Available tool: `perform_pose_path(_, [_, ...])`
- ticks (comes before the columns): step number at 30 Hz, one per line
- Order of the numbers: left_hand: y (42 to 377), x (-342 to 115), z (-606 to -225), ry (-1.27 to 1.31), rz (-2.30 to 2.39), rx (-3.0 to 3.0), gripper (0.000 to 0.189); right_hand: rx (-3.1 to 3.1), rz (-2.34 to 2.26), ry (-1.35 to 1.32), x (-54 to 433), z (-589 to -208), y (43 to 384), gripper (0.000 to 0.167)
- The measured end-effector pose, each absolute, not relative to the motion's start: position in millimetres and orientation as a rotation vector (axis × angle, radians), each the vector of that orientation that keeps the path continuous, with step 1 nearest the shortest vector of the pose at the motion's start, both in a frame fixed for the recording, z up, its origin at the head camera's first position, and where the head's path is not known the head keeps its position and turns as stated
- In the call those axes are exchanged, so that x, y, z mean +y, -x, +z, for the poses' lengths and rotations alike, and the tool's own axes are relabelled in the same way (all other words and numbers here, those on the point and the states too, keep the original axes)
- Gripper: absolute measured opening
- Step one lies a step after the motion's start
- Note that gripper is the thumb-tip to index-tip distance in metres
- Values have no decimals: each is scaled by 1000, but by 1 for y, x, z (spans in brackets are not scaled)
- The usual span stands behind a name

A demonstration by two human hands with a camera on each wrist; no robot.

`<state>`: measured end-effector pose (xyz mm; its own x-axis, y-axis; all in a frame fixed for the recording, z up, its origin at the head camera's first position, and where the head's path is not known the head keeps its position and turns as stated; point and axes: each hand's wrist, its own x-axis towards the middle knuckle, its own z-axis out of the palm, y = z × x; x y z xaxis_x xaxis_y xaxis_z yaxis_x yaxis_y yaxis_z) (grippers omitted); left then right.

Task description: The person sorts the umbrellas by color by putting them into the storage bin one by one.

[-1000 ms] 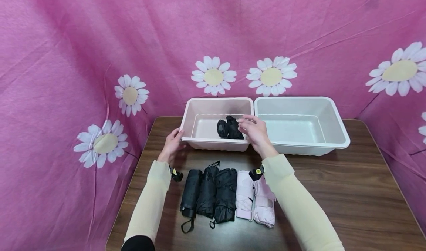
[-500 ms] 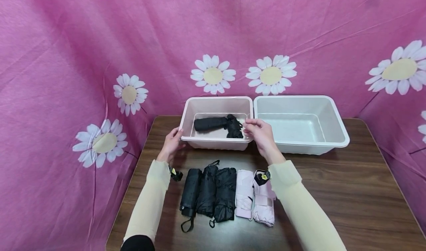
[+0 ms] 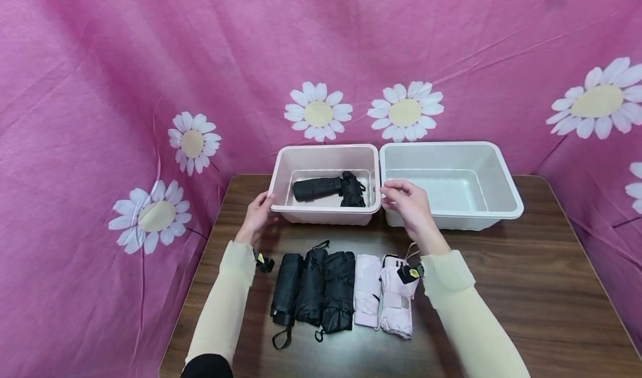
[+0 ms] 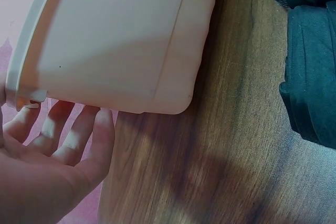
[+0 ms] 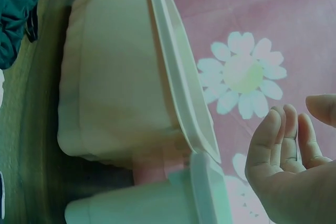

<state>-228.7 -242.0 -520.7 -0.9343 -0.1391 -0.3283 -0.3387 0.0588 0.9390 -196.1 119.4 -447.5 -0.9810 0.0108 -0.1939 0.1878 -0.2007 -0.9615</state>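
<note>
My L hand (image 3: 257, 217) grips the L end of the pink bin (image 3: 326, 217): thumb at the rim, fingers partway curled vs the end wall below it. My R hand (image 3: 408, 205) is slack just R of the pink bin, fingers lightly bent, gap btwn thumb & fingers, nothing held. Inside the pink bin: lengthwise blk umbr (image 3: 317, 188) approx mid-floor, crosswise blk umbr (image 3: 353, 189) nr the bin's R wall. White bin (image 3: 466, 222) sits just R of the pink bin. On the wood table (image 3: 526, 272), in front of the pink bin: 3 blk umbrs (image 3: 311, 289) side by side, plus 2 pink umbrs (image 3: 368, 289) off its R front corner. Daisy cloth (image 3: 261, 49) hangs behind the pink bin.
</note>
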Motion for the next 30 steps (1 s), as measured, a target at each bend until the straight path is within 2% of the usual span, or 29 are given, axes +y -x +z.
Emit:
perform_pose_path(4, [228, -242, -521, 487, 2011, 2162, 45, 1906, -2364, -238, 127, -445, 190, 7])
perform_pose_path(15, [228, -241, -519, 478, 2004, 2160, 47, 2151, -2240, -173, 145, -446, 169, 7])
perform_pose_path(25, [227, -241, -517, 493, 1994, 2137, 46, 2364, -2024, -162, 154, -470, 139, 30])
perform_pose_path(30, [228, -240, -520, 500, 2022, 2123, 45, 2478, -1821, -151, 158, -498, 119, 31])
